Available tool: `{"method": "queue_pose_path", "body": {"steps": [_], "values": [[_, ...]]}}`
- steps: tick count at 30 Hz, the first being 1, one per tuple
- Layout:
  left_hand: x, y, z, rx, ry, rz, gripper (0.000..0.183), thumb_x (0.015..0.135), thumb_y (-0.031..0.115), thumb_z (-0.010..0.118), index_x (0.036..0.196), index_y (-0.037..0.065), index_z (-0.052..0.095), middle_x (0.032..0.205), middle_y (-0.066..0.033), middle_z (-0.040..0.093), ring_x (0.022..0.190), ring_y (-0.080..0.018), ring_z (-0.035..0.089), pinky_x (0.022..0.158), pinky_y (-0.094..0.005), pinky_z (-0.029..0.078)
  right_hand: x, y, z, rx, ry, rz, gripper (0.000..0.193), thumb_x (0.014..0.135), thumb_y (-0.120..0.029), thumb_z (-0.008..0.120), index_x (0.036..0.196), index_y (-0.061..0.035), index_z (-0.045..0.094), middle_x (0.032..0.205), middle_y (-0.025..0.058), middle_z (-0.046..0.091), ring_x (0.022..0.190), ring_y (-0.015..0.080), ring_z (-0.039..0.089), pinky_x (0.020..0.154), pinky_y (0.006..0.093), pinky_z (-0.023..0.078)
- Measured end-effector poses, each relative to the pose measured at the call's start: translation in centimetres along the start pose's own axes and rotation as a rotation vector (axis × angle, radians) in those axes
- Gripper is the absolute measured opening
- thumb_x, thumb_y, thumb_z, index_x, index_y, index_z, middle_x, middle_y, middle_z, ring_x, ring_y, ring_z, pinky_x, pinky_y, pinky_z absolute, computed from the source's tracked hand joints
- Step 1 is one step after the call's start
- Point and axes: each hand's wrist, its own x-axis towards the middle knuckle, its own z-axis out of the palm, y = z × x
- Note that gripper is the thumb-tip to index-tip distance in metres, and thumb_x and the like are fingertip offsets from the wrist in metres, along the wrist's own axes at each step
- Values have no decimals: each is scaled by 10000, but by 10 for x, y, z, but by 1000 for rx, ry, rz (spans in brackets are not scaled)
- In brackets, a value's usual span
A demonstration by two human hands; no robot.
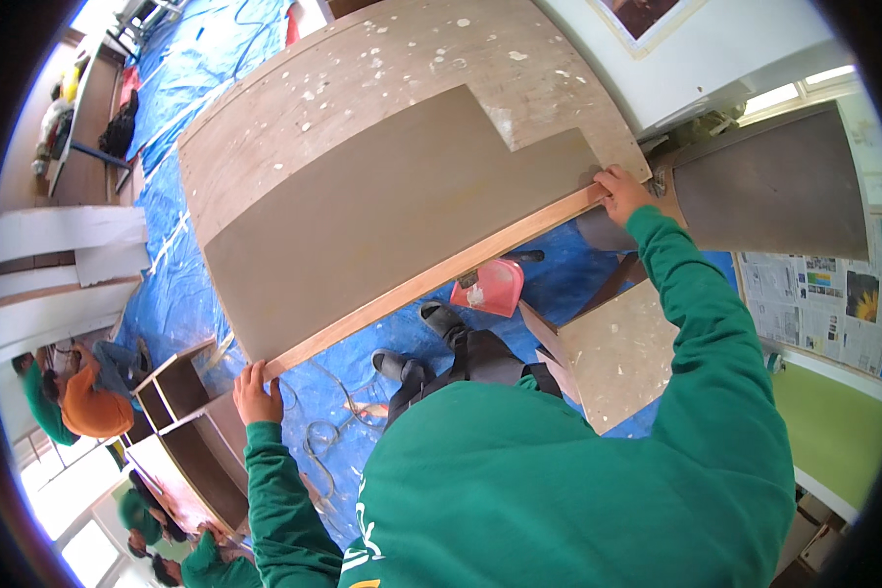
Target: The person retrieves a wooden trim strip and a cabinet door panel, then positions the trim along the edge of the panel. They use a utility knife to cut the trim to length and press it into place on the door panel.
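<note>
A large flat grey-brown sheet (392,196) with a stepped notch in its far edge lies on a paint-spotted wooden tabletop (363,88). A pale wooden strip (441,274) runs along its near edge. At the strip's left end, my left hand (257,395) is closed with its fingers at the corner. My right hand (621,194) pinches the strip's other end, near the table's right corner. The undersides of both grips are hidden.
Blue sheeting (206,59) covers the floor. Near my feet lie a pink dustpan (490,288) and a cable (318,446). A spotted board (617,358) and a brown panel (769,181) stand right. Beside wooden shelving (181,392) at left, other people (93,397) work.
</note>
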Motion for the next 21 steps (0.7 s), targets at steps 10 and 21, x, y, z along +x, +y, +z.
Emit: {"method": "queue_pose_path", "body": {"steps": [10, 21], "values": [[16, -14, -17, -135, -95, 96, 396, 782, 122, 775, 1154, 70, 650, 1156, -118, 630, 1079, -352, 597, 933, -430, 495, 7, -8, -14, 134, -77, 24, 393, 790, -2, 720, 1170, -49, 632, 1131, 159, 591, 1051, 388, 600, 902, 447, 510], [33, -18, -26, -220, -192, 92, 343, 743, 142, 793, 1057, 50, 692, 1078, -128, 655, 1043, -363, 615, 917, -432, 509, 18, 6, -5, 129, -54, 3, 402, 804, -8, 721, 1193, -52, 631, 1157, 153, 587, 1043, 368, 620, 898, 426, 520]]}}
